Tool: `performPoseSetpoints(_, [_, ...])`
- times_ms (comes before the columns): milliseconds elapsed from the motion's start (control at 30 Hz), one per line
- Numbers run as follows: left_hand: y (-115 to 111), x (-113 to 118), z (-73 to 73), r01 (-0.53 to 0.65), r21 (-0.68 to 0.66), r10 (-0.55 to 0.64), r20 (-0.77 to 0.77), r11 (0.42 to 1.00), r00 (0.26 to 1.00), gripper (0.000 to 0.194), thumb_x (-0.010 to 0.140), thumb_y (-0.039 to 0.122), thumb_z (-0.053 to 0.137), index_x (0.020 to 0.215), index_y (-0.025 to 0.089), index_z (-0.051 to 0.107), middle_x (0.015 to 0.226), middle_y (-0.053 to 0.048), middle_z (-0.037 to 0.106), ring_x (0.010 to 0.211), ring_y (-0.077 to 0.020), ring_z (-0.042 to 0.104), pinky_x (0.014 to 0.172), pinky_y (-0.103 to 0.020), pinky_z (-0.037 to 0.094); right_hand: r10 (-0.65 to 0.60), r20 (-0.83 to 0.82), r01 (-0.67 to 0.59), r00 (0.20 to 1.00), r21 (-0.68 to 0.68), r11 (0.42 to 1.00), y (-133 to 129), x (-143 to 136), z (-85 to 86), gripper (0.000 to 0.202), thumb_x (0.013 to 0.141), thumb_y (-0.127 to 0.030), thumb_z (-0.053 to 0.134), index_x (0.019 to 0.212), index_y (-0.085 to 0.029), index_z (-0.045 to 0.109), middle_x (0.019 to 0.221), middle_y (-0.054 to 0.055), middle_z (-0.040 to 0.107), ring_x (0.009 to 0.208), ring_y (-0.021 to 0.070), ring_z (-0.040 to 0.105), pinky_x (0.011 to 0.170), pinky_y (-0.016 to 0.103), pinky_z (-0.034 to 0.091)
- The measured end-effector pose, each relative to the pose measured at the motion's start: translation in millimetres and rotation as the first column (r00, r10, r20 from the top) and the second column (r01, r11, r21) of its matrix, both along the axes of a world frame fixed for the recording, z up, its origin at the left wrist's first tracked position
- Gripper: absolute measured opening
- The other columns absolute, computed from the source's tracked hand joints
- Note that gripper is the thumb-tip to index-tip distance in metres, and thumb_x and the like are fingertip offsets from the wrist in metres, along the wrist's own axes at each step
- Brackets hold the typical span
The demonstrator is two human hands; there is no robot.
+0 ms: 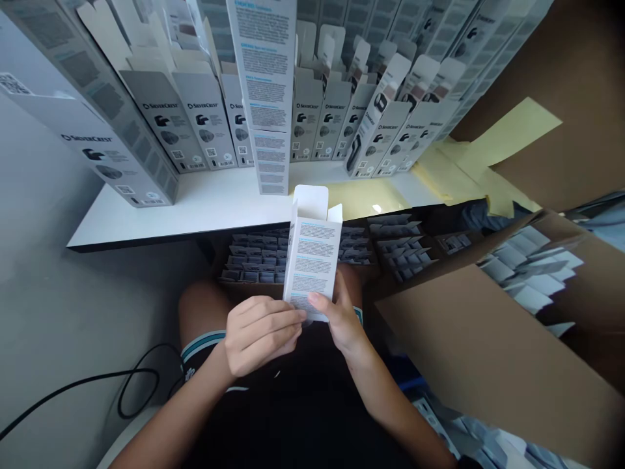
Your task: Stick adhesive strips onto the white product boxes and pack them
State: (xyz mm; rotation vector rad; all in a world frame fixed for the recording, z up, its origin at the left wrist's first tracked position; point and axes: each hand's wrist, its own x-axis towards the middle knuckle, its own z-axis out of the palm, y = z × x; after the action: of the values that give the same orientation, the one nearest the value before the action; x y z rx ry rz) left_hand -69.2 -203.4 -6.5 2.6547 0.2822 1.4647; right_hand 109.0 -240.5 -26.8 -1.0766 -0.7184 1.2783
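A small white box point(313, 264) printed with text stands upright over my lap, its top flaps raised. My right hand point(342, 316) is wrapped round its lower right side, the thumb on the printed face. At the lower left corner of the box, my left hand point(265, 331) has its fingers pressed together; whatever its fingertips pinch there is hidden. Beyond the box is a white table point(219, 207) with rows of similar grey boxes point(204, 120), many with raised flaps. One tall stack of text-printed boxes point(267, 98) rises near the table's front edge.
Cartons of packed small boxes point(256, 257) sit below the table edge. On the right are a large open cardboard carton point(478, 352) with white-flapped boxes and yellow tape point(508, 137). A black cable point(97, 376) loops at the lower left.
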Motion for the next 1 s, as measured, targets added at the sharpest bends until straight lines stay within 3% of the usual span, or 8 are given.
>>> performPoseSetpoints(600, [1.0,5.0,4.9,-0.055,0.084,0.062,-0.085,0.995,0.994,0.007,0.079,0.014,0.077,0.084,0.017,0.072,0.086,0.001,0.082,0.084,-0.0151,0.074,0.074,-0.029,0.055,-0.005,0.011,0.004,1.0,0.024,1.0,0.7,1.5,-2.7,0.053,0.069,-0.037,0.082,0.111,-0.029,0.051,0.109,0.0,0.072,0.104,0.0253,0.068,0.092,0.044,0.056])
performPoseSetpoints(1000, [-1.4,6.4,0.0,-0.103,0.021,0.105,-0.093,0.994,0.99,0.013,0.078,0.013,0.076,0.088,0.02,0.073,0.089,0.001,0.082,0.089,-0.0185,0.072,0.08,-0.035,0.05,-0.024,0.003,0.024,1.0,0.027,0.999,2.8,1.0,-6.0,0.052,0.068,-0.037,0.083,0.108,-0.029,0.051,0.109,0.0,0.072,0.105,0.0254,0.068,0.092,0.044,0.057])
